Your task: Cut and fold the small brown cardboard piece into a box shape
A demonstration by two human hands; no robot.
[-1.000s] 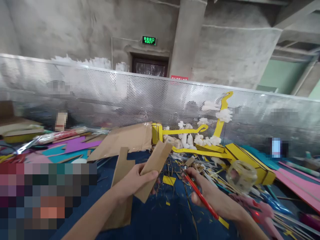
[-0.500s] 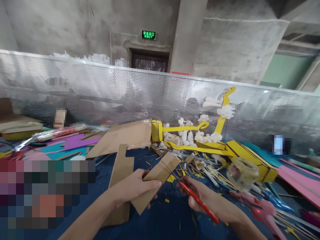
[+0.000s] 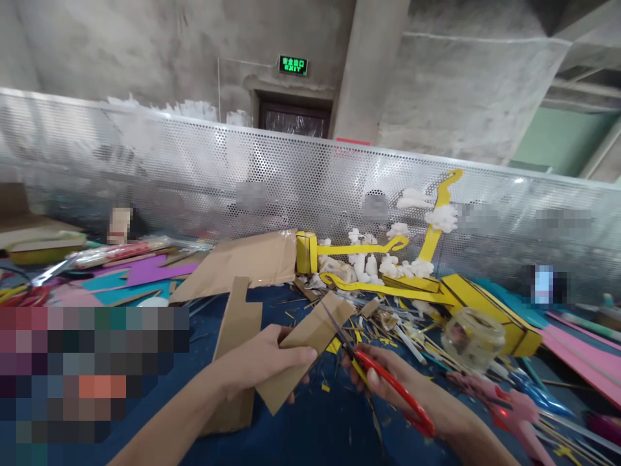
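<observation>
My left hand (image 3: 274, 362) is closed on a cardboard strip (image 3: 323, 323), thumb on top and fingertips beneath its lower part. Red-handled scissors (image 3: 395, 388) are in my right hand (image 3: 383, 375), whose fingers wrap round the handles. Their blades point up and left and lie over the strip's right side, near its upper end. Whether the blades bite into the cardboard cannot be made out. Under my left wrist lies a second, notched cardboard piece (image 3: 237, 323) on the dark blue table (image 3: 334, 427).
Scraps and thin sticks lie beyond my hands. Yellow structures (image 3: 485, 310) with white tufts stand behind, near a clear jar (image 3: 473, 336). A pink glue gun (image 3: 514, 404) lies right. Coloured sheets (image 3: 150, 268) and a large cardboard sheet (image 3: 252, 259) lie left and back.
The scissors have turned in my right hand, so a blade and the handle loop show more plainly, the blades further over the strip. The view has shifted slightly.
</observation>
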